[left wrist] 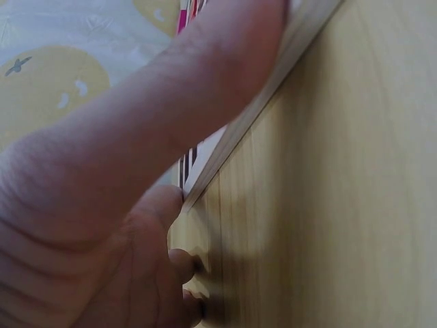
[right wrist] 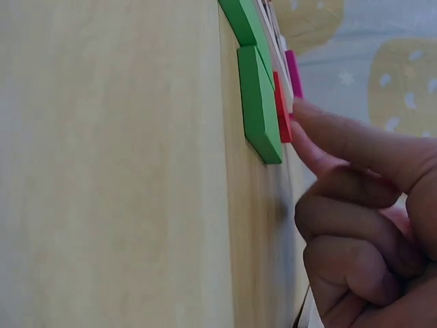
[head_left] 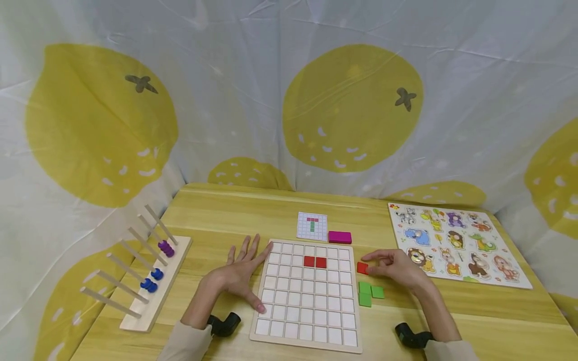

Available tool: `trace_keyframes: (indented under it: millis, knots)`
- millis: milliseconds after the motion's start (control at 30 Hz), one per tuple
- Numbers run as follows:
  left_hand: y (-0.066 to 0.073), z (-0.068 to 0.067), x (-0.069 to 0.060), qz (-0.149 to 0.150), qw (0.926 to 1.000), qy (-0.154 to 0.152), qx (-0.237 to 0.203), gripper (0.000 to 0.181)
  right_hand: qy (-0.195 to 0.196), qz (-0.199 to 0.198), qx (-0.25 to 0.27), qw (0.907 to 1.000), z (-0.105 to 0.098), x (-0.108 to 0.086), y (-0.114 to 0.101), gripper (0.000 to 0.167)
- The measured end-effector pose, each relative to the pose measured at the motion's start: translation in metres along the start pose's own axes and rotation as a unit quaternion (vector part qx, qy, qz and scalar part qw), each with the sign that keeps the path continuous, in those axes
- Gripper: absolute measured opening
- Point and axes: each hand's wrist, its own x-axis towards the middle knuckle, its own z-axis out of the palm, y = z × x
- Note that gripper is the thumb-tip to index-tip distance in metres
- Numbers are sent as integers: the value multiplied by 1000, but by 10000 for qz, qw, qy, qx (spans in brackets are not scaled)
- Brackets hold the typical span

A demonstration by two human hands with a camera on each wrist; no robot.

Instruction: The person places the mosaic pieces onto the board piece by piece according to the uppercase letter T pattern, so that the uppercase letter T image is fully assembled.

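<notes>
A wooden grid board (head_left: 311,343) with white squares lies in the middle of the table. Two red square tiles (head_left: 315,262) sit side by side in its second row from the top. My left hand (head_left: 238,276) is spread at the board's left edge, forefinger at the upper corner and thumb lower down on the frame. Right of the board, my right hand (head_left: 397,269) pinches a loose red tile (head_left: 362,268) between thumb and forefinger, its other fingers curled in. Just below this tile lie several green tiles (head_left: 365,300), seen close up as green blocks (right wrist: 258,109) in the right wrist view.
Beyond the board are a pattern card (head_left: 312,226) showing a red and green T and a magenta block (head_left: 339,237). An animal puzzle board (head_left: 460,245) lies at the right. At the left stands a wooden peg rack (head_left: 155,291) with blue and purple beads.
</notes>
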Motion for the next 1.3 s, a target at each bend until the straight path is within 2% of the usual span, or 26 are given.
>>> trace_keyframes:
  millis: [133, 200, 600, 867, 1000, 1167, 1300]
  knots:
    - [-2, 0, 0, 8, 10000, 26, -27, 150, -383, -239, 73, 9990, -1, 2, 0, 48]
    - [-2, 0, 0, 5, 10000, 32, -30, 150, -427, -283, 130, 9986, 0, 3, 0, 47]
    - [-2, -1, -1, -4, 10000, 22, -18, 149, -207, -142, 74, 9997, 3, 3, -2, 36]
    - [1, -1, -2, -40, 10000, 17, -24, 149, 110, -380, 92, 9992, 3, 2, -17, 38]
    - [2, -1, 0, -48, 10000, 14, -5, 150, 125, -347, 104, 9993, 19, 10, -33, 32]
    - [1, 1, 1, -37, 10000, -26, -46, 150, 91, -221, -21, 9997, 50, 23, -59, 28]
    - [0, 1, 0, -56, 10000, -23, -72, 150, -40, -456, -33, 9989, 76, 35, -76, 27]
